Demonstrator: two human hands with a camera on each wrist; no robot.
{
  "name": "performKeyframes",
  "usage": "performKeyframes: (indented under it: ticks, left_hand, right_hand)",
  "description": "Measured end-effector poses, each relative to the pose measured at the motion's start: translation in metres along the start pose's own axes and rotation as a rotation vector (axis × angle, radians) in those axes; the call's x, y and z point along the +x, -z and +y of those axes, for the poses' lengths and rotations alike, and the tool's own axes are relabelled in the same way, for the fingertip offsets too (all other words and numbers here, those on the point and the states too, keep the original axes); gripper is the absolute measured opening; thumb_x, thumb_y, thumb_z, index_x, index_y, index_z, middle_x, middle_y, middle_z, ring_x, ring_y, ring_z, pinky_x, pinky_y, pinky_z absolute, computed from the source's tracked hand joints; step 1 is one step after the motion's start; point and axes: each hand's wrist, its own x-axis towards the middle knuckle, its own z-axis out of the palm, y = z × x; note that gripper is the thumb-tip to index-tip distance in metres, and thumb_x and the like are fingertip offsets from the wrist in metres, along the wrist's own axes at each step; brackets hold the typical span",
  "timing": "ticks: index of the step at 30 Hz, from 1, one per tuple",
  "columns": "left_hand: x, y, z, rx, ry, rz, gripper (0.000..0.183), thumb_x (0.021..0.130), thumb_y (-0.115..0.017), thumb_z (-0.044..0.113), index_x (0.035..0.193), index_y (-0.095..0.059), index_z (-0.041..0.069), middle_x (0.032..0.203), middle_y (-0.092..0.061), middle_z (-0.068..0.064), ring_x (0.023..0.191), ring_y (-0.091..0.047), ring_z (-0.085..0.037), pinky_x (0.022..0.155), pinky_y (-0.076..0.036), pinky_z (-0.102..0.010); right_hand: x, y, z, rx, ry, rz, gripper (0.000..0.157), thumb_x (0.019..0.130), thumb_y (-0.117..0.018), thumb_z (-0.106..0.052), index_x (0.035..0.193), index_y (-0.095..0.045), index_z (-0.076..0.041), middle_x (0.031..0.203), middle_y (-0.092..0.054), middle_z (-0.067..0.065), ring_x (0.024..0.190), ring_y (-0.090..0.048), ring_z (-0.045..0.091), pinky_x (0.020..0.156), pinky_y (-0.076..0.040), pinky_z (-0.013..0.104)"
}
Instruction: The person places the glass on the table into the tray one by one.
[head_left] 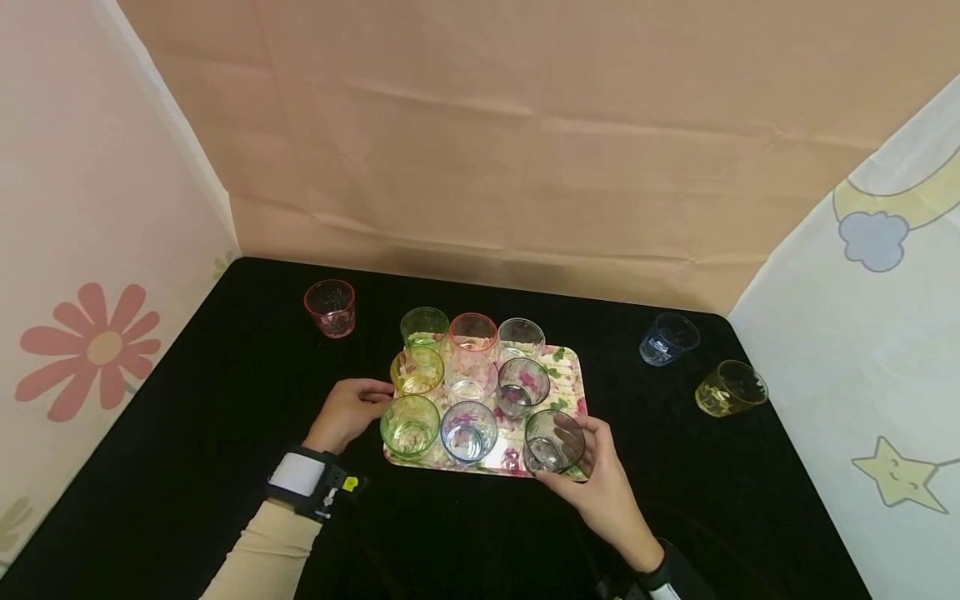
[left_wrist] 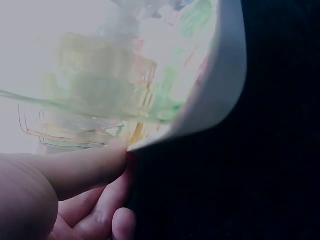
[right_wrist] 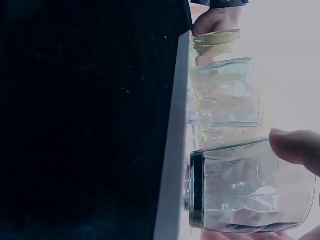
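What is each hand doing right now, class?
Left hand: grips the tray edge.
Right hand: holds the grey glass.

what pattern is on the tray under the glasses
Pink flowers with green leaves on a pale rectangular tray; head view shows it best.

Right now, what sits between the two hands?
In the head view, the floral tray's front row: a green glass and blue glass between left hand and right hand.
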Motion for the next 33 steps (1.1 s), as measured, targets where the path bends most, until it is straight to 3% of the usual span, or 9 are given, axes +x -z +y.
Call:
performKeyframes:
  ticks: [7,16,19,27,33]
  left_hand:
    - [-0.001,-0.001,0.001,0.002,0.016,0.007,0.029,0.096,-0.069,0.006,0.122,-0.067,-0.006,0.114,-0.069,-0.021,0.106,-0.064,-0.032,0.09,-0.052,-0.047]
    - [0.001,-0.002,0.001,0.001,0.006,0.011,0.028,0.096,-0.069,0.005,0.121,-0.067,-0.006,0.112,-0.07,-0.021,0.104,-0.065,-0.03,0.088,-0.053,-0.045]
    - [0.001,-0.002,0.001,0.001,0.009,0.012,0.028,0.095,-0.068,0.004,0.121,-0.067,-0.006,0.112,-0.07,-0.02,0.105,-0.065,-0.03,0.088,-0.053,-0.044]
    - [0.001,-0.002,0.002,-0.002,0.024,0.002,0.028,0.095,-0.069,0.005,0.122,-0.067,-0.006,0.113,-0.069,-0.02,0.106,-0.064,-0.031,0.09,-0.052,-0.047]
    - [0.001,-0.002,0.002,-0.004,0.03,0.003,0.028,0.095,-0.069,0.005,0.122,-0.067,-0.006,0.113,-0.069,-0.02,0.106,-0.064,-0.031,0.091,-0.052,-0.048]
  right_hand:
    - [0.001,-0.006,0.0,0.026,-0.016,0.02,0.077,0.082,-0.084,-0.004,0.138,-0.031,-0.005,0.147,-0.05,0.019,0.132,-0.053,0.034,0.103,-0.048,0.038]
    - [0.005,-0.016,0.001,0.018,-0.003,0.051,0.077,0.082,-0.083,-0.001,0.137,-0.029,-0.002,0.143,-0.052,0.022,0.133,-0.05,0.037,0.106,-0.043,0.053]
    - [0.006,-0.019,0.003,0.032,-0.013,0.048,0.078,0.082,-0.083,0.001,0.137,-0.027,-0.002,0.144,-0.051,0.023,0.134,-0.05,0.036,0.107,-0.043,0.049]
    - [0.008,-0.027,0.004,0.063,0.001,0.037,0.077,0.08,-0.083,0.002,0.133,-0.028,0.0,0.14,-0.052,0.024,0.129,-0.052,0.037,0.099,-0.046,0.023]
    - [0.008,-0.033,0.003,0.104,0.022,0.019,0.076,0.08,-0.083,0.002,0.132,-0.028,-0.001,0.14,-0.049,0.025,0.129,-0.052,0.04,0.1,-0.048,0.034]
